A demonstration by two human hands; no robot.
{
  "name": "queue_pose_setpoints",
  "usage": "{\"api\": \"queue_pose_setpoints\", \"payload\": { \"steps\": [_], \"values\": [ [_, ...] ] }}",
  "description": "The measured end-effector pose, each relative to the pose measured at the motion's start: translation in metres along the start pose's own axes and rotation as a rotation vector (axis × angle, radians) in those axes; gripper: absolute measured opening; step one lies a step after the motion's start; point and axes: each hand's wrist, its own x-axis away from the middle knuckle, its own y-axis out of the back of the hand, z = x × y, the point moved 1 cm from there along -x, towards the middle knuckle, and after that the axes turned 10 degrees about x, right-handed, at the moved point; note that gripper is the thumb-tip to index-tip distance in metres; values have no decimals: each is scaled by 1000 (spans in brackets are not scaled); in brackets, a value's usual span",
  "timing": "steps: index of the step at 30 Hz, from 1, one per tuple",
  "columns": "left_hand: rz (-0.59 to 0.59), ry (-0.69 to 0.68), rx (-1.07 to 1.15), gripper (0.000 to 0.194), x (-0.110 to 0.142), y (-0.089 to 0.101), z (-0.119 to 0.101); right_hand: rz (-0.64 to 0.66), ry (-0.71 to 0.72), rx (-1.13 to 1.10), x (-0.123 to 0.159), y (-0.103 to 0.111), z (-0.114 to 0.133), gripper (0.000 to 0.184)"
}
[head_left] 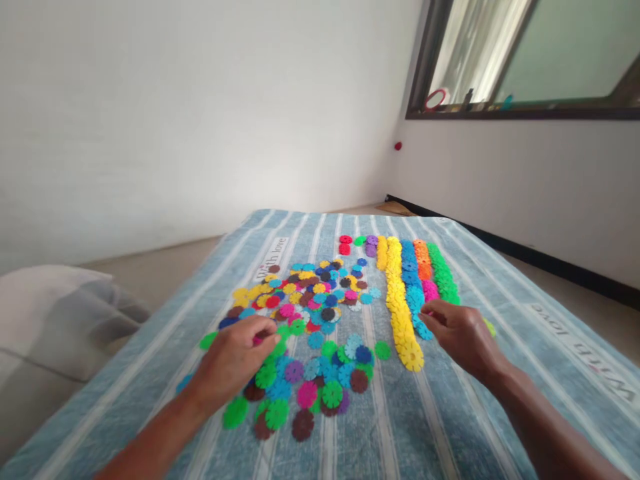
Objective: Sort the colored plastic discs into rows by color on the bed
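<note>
While the left hand point(233, 360) is curling shut over a messy pile of bright, toothy flower discs point(305, 300), the right hand point(463, 330) is pinching beside a long yellow row point(400, 307) of them on the striped blanket point(400, 427). Whether either hand is holding a disc is too hidden to tell.

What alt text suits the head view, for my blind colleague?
The left hand reaches into a loose multicoloured pile of plastic discs on a striped blue blanket; the right hand is by neat yellow, blue, orange and green rows.
</note>
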Motion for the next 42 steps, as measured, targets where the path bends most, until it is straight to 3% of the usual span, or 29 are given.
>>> {"api": "queue_pose_setpoints", "payload": {
  "steps": [3,8,12,20,25,28,32,42],
  "values": [
    [68,8,-38,17,2,4,4,19,207,-159,17,-13,26,25],
    [175,38,-94,15,5,8,10,110,549,-238,46,-36,63,32],
    [239,54,-172,12,6,14,10,58,685,-217,57,-49,72,31],
    [387,54,-201,15,10,23,4,-21,716,-181,61,-56,72,31],
    [443,-103,-241,4,16,12,-9,-13,701,-196,61,-55,73,31],
    [491,-185,-296,12,21,7,-14,9,685,-209,61,-56,74,31],
    [534,-180,-309,21,25,6,-18,59,663,-226,62,-59,73,29],
    [577,-178,-339,11,25,-1,-20,117,644,-217,60,-64,71,28]
  ]
}}
